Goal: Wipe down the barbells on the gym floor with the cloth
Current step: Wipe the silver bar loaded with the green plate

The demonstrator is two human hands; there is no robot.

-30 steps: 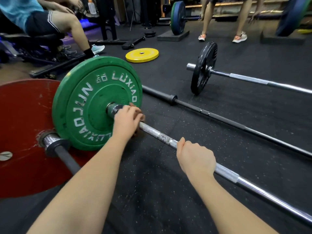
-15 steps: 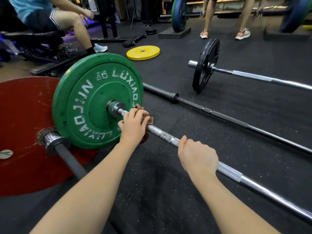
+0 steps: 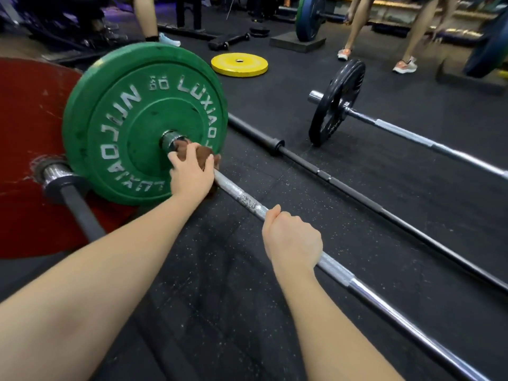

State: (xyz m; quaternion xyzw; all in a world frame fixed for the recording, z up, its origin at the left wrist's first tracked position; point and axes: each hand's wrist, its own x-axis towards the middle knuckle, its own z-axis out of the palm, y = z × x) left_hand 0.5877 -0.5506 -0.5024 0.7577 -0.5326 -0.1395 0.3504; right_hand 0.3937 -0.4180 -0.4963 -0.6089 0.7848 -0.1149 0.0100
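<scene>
I've got the left hand (image 3: 192, 174) on the silver barbell (image 3: 242, 198), right at the sleeve collar and up against the face of the green plate (image 3: 123, 119). Its grip is closed over a brown cloth (image 3: 204, 156): fingers curled on top, cloth bunched round the bar w/ bits sticking out past the fingertips and below the palm. The right hand (image 3: 292, 242) is further down the same bar, fist wrapped round the shaft, thumb lying along the top. That grip is fully closed on the steel, nothing else in it. A bare stretch of bar w/ a worn label shows btwn the two hands. The bar lies on the black rubber floor (image 3: 220, 284), running from the green plate towards bottom right.

Left of the green plate there's a red plate (image 3: 24, 119) on a dark-shafted bar (image 3: 79, 210) that passes under my left forearm. Beyond the silver bar a black barbell (image 3: 343, 185) lies approx parallel. Further out, a third bar (image 3: 412, 136) carries a black plate (image 3: 335, 103). A yellow plate (image 3: 239, 64) lies flat on the floor beyond the green one. Other people's legs and shoes show along the top edge.
</scene>
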